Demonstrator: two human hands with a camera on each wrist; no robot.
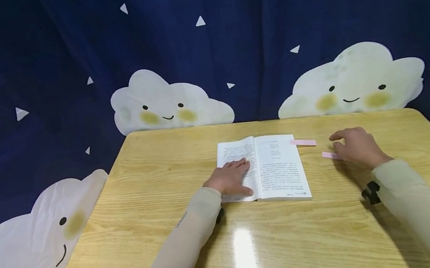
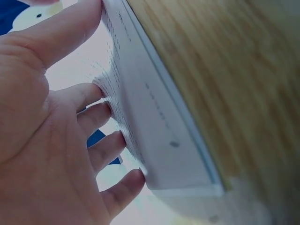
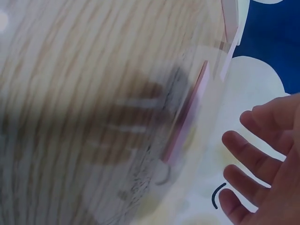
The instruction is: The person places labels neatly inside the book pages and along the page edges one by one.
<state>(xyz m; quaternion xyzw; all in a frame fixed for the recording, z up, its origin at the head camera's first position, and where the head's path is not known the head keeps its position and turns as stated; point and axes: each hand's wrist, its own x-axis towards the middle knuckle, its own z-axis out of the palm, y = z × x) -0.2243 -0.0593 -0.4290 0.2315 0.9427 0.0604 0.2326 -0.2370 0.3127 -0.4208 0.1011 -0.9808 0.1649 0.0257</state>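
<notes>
An open book (image 1: 280,170) lies on the wooden table, text on both pages. My left hand (image 1: 230,179) rests on its left page with fingers extended; in the left wrist view the fingertips (image 2: 133,180) press the paper near the printed lines. A pink paper strip (image 1: 304,142) sticks out past the right page's upper edge. Farther right, a second pink strip (image 1: 330,155), looking like a thin pad (image 3: 187,117) from the right wrist, lies on the table. Above it hovers my right hand (image 1: 357,147), fingers loosely bent, nothing visible between them.
The light wooden table (image 1: 168,263) extends around the book, with a bright reflection at its front. Behind hangs a dark blue curtain (image 1: 245,31) printed with smiling white clouds. A dark wrist device (image 1: 371,193) sits under my right sleeve.
</notes>
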